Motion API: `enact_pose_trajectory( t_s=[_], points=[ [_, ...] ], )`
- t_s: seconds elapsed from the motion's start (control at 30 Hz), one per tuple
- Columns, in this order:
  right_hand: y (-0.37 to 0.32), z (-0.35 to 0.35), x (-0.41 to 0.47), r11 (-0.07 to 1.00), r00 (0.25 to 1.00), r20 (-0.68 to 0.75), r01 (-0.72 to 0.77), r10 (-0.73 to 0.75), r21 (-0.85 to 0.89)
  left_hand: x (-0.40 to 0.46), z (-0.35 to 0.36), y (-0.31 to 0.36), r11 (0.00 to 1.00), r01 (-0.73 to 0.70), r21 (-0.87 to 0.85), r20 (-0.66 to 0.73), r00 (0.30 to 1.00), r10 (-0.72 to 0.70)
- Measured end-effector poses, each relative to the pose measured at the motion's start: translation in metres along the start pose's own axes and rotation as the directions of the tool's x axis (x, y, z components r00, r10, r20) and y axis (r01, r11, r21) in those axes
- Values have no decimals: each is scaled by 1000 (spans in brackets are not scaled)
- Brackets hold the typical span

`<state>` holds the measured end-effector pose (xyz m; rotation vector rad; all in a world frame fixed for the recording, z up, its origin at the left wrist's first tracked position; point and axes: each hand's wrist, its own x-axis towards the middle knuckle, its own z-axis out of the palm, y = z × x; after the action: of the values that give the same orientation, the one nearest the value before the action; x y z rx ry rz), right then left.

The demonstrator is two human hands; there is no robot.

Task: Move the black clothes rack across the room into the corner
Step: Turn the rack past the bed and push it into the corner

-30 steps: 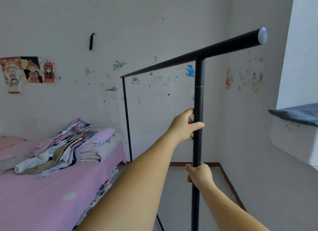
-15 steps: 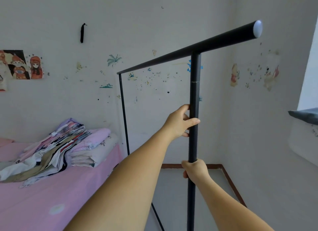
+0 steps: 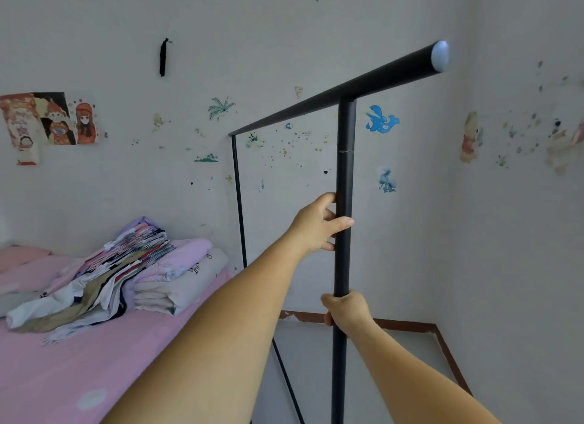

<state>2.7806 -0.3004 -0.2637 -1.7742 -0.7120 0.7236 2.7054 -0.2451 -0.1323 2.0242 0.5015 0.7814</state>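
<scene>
The black clothes rack [image 3: 345, 170] stands in front of me with no clothes on it. Its top bar runs from the upper right back to a thin far post near the wall. My left hand [image 3: 319, 222] is wrapped around the near upright post at mid height. My right hand [image 3: 346, 309] grips the same post lower down. The rack's feet are out of view below the frame. The room corner [image 3: 437, 324] lies just beyond the rack, to the right.
A bed with a pink sheet [image 3: 104, 360] fills the left side, close to the rack's far post. A pile of folded clothes and bedding [image 3: 132, 275] lies on it. Sticker-covered white walls meet at the right. Grey floor [image 3: 373, 357] with a brown skirting shows in the corner.
The walls and corner have grown closer. The window ledge seen at the right a second ago has left the view. Both hands keep the same hold on the post.
</scene>
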Motion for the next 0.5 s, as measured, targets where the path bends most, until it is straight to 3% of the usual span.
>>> enact_pose_trajectory(
  t_s=[0.5],
  points=[
    [4, -70, 99, 1000, 1000, -9, -16, 15, -27, 106, 59, -12, 999, -49, -14, 20, 999, 49]
  ],
)
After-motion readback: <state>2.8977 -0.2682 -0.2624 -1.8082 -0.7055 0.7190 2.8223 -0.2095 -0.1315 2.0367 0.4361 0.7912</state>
